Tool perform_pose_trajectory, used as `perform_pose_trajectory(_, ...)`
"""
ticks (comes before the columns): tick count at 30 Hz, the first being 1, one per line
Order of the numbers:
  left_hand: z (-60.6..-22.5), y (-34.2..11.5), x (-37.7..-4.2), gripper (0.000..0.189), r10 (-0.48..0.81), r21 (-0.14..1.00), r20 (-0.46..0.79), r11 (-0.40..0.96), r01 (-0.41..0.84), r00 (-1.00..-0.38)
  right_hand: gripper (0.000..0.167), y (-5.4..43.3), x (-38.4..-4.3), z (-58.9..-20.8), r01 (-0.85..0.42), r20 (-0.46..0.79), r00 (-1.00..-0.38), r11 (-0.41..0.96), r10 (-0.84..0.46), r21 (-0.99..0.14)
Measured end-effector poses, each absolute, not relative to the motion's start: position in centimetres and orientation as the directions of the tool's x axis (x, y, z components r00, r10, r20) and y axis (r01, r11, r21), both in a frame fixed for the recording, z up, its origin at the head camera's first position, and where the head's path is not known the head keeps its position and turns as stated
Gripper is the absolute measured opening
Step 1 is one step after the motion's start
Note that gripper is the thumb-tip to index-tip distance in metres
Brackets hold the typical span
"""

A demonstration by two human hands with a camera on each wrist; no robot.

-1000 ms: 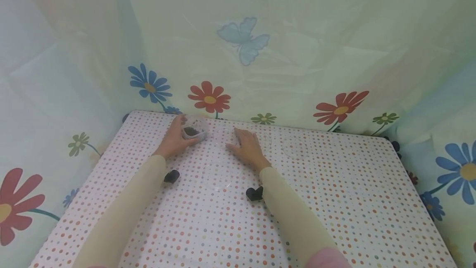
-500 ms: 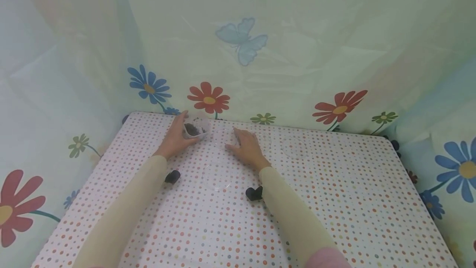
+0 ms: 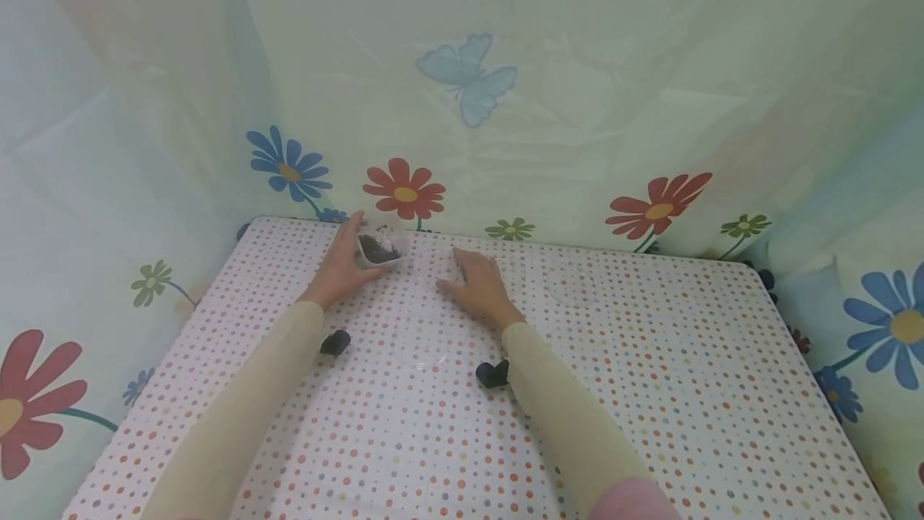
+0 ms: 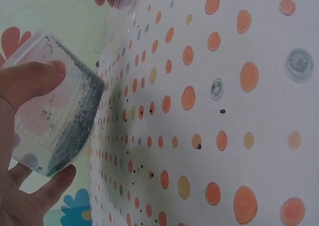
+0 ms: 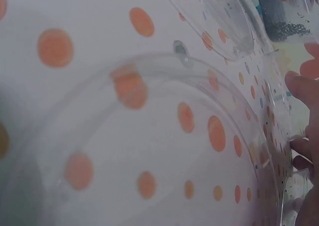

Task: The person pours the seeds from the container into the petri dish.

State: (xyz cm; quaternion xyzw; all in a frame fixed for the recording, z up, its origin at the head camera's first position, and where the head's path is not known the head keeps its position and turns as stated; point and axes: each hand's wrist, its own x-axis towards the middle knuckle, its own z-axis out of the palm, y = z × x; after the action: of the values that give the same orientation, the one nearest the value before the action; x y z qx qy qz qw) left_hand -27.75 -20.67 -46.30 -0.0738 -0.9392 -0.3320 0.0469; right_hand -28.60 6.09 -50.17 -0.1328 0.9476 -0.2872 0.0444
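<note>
My left hand [image 3: 339, 267] grips a clear plastic cup [image 3: 382, 249] at the back left of the table. In the left wrist view the cup is tilted, with dark granules [image 4: 79, 121] gathered along one side and thumb and fingers round it. My right hand [image 3: 480, 287] is just to the right, low over the table. Its fingertips appear to hold a clear plastic container [image 4: 117, 26], whose outline is faint and partly hidden by the hand.
Clear round plastic pieces, perhaps lids, lie on the dotted tabletop [image 3: 686, 392], one [image 3: 422, 341] between the forearms and another [image 3: 573, 286] to the right. A few dark specks [image 4: 223, 111] dot the surface. A flowered curtain [image 3: 549, 143] stands behind the table.
My left hand has tipped the cup slightly, its fingers rising a little, and more of the dark granules show inside. The right hand has stayed almost still.
</note>
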Motion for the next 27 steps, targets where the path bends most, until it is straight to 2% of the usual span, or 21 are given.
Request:
perform_pose_trajectory(8,-46.38,-20.69,-27.97,0.100,0.132,0.604,0.167,0.770,0.207,-0.977,0.075,6.09,-28.65,-50.26,-0.227,-0.001,-0.962,0.798,-0.274,-0.558)
perform_pose_trajectory(27,-46.22,-20.86,-28.16,0.100,0.172,0.591,0.157,0.772,0.232,-0.973,0.074,6.10,-28.55,-50.26,-0.201,-0.012,-0.967,0.788,-0.255,-0.583)
